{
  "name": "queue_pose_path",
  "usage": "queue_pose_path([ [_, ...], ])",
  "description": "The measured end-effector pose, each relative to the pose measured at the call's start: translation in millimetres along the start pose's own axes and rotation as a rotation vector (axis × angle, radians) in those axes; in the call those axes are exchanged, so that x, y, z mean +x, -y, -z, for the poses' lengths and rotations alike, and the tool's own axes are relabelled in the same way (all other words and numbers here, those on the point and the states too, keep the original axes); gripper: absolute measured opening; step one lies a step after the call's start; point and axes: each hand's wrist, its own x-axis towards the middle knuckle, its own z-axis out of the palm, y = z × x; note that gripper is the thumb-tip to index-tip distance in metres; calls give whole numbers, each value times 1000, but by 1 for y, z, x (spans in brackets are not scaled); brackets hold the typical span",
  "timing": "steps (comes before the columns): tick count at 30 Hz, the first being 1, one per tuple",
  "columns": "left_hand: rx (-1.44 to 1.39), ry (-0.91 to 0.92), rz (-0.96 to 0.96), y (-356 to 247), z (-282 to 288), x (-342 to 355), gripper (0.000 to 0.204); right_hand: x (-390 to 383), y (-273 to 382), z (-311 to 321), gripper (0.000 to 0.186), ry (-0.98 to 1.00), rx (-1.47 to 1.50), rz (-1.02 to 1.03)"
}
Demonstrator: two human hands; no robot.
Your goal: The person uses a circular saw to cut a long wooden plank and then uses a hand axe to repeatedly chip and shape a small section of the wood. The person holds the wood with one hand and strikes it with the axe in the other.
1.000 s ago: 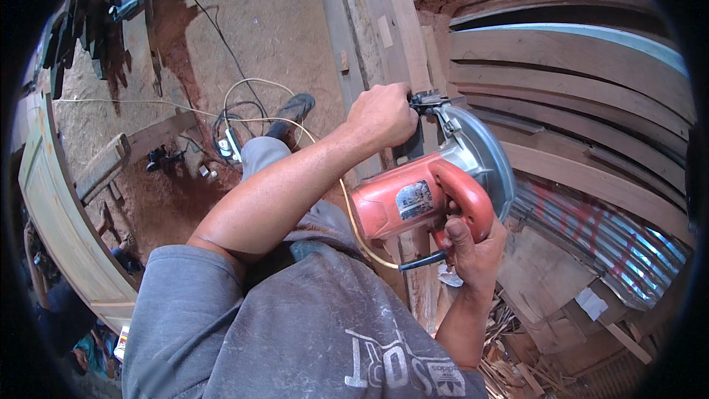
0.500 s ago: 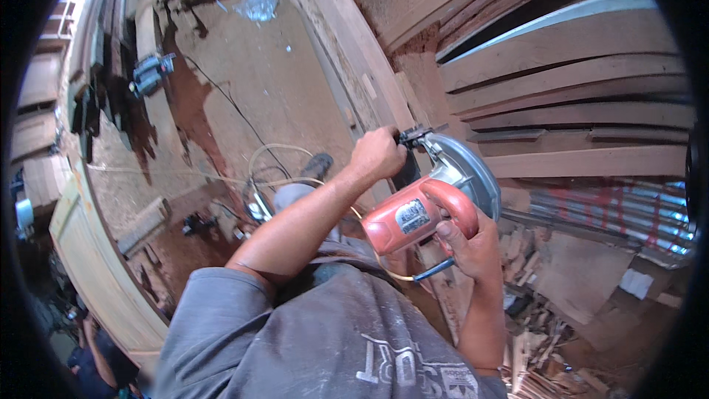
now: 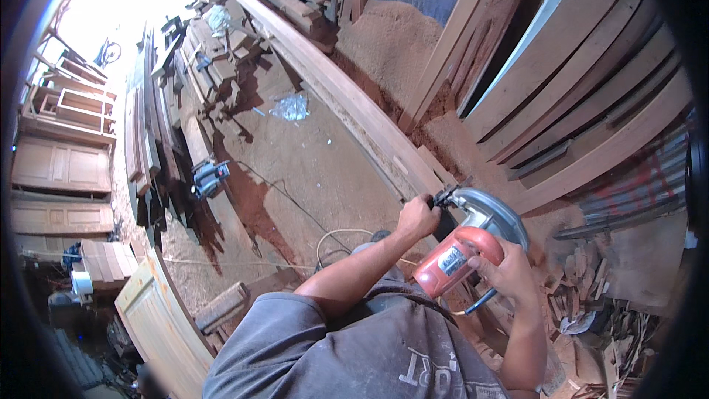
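A circular saw (image 3: pixel 447 264) with a red motor housing and a grey metal blade guard (image 3: pixel 493 210) rests at the near end of a long wooden beam (image 3: pixel 354 96). My right hand (image 3: pixel 509 270) is wrapped round the saw's red rear handle. At the front of the saw, my left hand (image 3: pixel 418 218) is closed on the base by the dark metal guide fittings (image 3: pixel 445 196); the fingertips are partly hidden. A blue-sleeved power cord (image 3: pixel 480 301) trails from the saw beside my right wrist. The blade itself is hidden under the guard.
Several wide planks (image 3: pixel 569 66) lean at the right. A blue power tool (image 3: pixel 210 177) sits by stacked timber (image 3: pixel 144 133) on the left. A panelled wooden door (image 3: pixel 162 325) stands at lower left. Wood offcuts (image 3: pixel 583 273) lie at lower right, and a yellowish cord (image 3: pixel 325 240) crosses the floor.
My view has tilted up, showing more of the beam's far end and the yard. Both hands keep their grip on the saw, which appears lower and further right in the picture.
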Motion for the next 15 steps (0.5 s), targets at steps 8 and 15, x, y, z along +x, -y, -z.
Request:
queue_pose_path([
  [8,-27,23,5,0,3,0,45,0,5,0,55,-7,49,10],
  [15,-15,13,-62,6,0,6,45,0,7,8,61,-2,-66,56],
])
